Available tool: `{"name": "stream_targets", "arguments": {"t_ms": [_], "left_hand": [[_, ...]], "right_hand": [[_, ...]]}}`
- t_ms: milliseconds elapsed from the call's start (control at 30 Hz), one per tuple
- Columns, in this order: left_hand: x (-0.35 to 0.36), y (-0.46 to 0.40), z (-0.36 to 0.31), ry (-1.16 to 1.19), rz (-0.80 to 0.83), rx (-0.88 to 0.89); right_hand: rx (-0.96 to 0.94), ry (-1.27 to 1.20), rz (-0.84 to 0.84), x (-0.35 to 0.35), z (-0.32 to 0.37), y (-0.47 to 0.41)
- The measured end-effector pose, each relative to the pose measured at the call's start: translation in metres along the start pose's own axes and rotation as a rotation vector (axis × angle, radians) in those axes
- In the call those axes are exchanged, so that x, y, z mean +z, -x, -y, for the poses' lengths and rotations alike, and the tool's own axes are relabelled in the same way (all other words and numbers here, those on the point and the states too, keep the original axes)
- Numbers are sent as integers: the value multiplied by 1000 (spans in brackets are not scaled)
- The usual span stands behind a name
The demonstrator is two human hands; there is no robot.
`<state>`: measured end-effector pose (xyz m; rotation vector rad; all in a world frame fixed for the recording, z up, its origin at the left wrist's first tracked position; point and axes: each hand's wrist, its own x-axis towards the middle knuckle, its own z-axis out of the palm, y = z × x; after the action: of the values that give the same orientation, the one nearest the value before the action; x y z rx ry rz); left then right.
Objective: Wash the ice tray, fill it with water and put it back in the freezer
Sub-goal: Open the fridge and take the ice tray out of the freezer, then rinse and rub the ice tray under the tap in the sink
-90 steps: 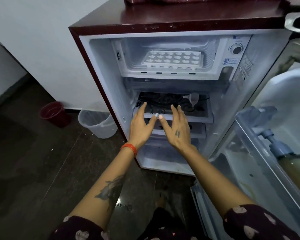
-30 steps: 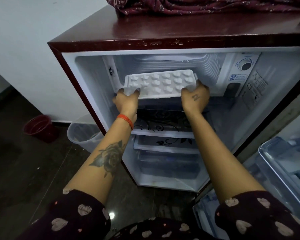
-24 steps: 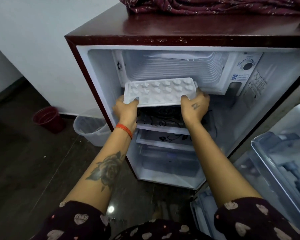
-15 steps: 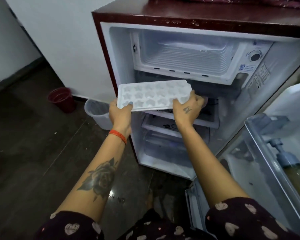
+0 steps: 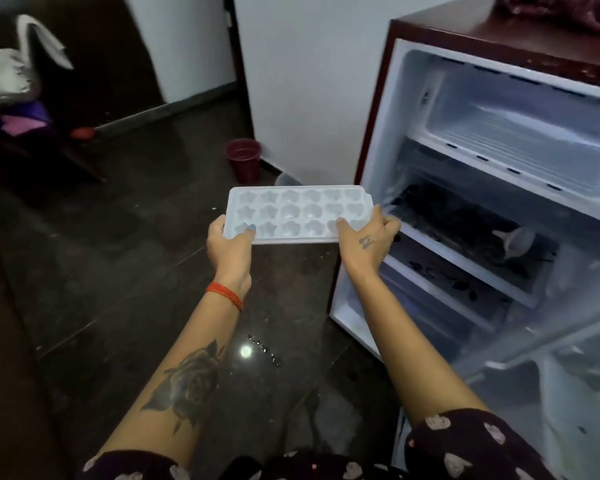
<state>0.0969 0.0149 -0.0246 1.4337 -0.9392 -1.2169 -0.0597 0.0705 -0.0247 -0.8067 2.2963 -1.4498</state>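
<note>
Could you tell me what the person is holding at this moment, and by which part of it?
The white ice tray, level, gripped at its near corners: left hand at the left one, right hand at the right.

No legible text anywhere; small dark tattoo mark on back of right hand (image 5: 367, 241) is too blurred to read.

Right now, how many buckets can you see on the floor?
2: a red bucket by the wall, and a clear bucket beside the fridge, mostly hidden behind the ice tray.
</note>
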Motion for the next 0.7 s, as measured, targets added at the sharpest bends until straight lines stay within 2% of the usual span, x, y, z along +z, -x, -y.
{"name": "stream_targets", "arguments": {"t_ms": [700], "left_hand": [[-335, 49, -12, 119, -552, 18]], "right_hand": [[-156, -49, 584, 147, 109, 247]]}}
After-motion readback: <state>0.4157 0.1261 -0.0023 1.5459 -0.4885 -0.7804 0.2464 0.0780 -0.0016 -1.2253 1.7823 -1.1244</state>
